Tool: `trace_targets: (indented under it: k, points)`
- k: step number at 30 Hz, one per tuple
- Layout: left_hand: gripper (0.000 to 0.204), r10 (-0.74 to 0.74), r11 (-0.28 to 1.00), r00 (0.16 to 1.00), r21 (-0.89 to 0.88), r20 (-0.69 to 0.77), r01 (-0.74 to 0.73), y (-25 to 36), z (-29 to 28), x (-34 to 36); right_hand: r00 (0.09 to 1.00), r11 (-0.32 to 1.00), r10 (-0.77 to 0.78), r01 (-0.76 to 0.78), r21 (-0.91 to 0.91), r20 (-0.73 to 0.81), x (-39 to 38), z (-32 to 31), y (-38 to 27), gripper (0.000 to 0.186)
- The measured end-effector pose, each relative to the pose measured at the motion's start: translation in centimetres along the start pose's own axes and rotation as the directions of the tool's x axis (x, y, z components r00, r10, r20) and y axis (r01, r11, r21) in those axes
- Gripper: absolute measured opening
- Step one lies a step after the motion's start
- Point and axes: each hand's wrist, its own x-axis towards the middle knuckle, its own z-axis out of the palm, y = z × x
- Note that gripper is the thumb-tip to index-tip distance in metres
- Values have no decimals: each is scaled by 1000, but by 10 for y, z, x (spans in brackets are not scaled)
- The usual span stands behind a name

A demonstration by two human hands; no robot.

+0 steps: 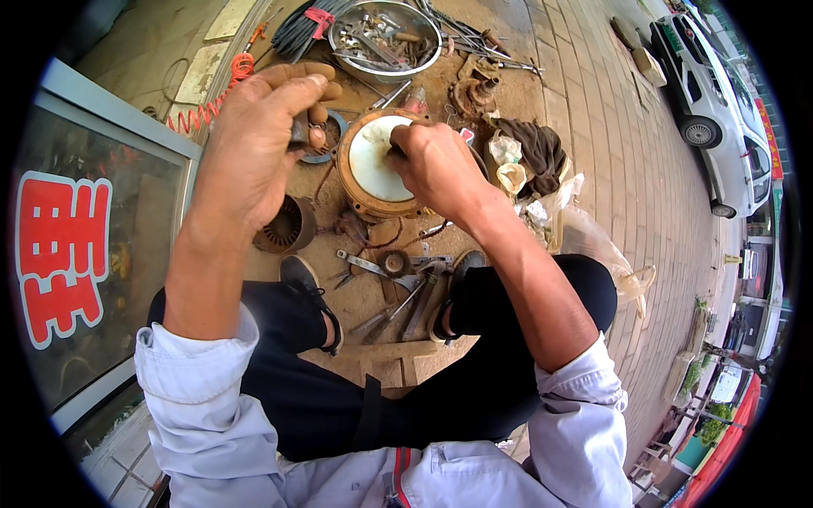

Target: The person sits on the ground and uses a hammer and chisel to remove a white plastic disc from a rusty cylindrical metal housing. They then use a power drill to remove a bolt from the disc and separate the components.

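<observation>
My left hand is raised left of a round, rust-brown rimmed housing, its fingers curled around a small dark piece mostly hidden by them. A pale white disc or lining fills the housing's top. Over that pale face bends my right hand, fingertips pinched together near its middle. A bit of something dark shows at those fingertips, too small to name. Behind my left fingers lies a blue ring-shaped part. Nearer to me stands a dark slotted metal ring.
A metal basin of tools and scraps sits at the far side. Hammers and pliers lie between my shoes. To the right are a rusty shafted part, dark cloth and plastic bags. A glass door borders the left.
</observation>
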Motion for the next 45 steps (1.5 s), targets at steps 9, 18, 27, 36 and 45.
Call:
trace_targets:
  k: [9,18,27,36,45]
  points:
    - [25,-26,997,999,67,-24,27,0,2,-4,995,999,-29,28,20,91,4,-6,5,6]
    - [39,-53,992,999,118,-14,54,1,-2,-6,953,975,218,-205,85,-209,-3,-91,26,47]
    - [30,-84,973,996,212,-39,91,-23,16,-15,849,873,485,-454,179,-208,-50,-129,104,35]
    - [36,517,566,843,799,-149,-205,-131,11,70,753,747,651,-613,257,-96,-29,39,252,31]
    - [34,498,602,839,784,-219,-152,-138,42,53,853,849,519,-509,141,-48,53,171,329,27]
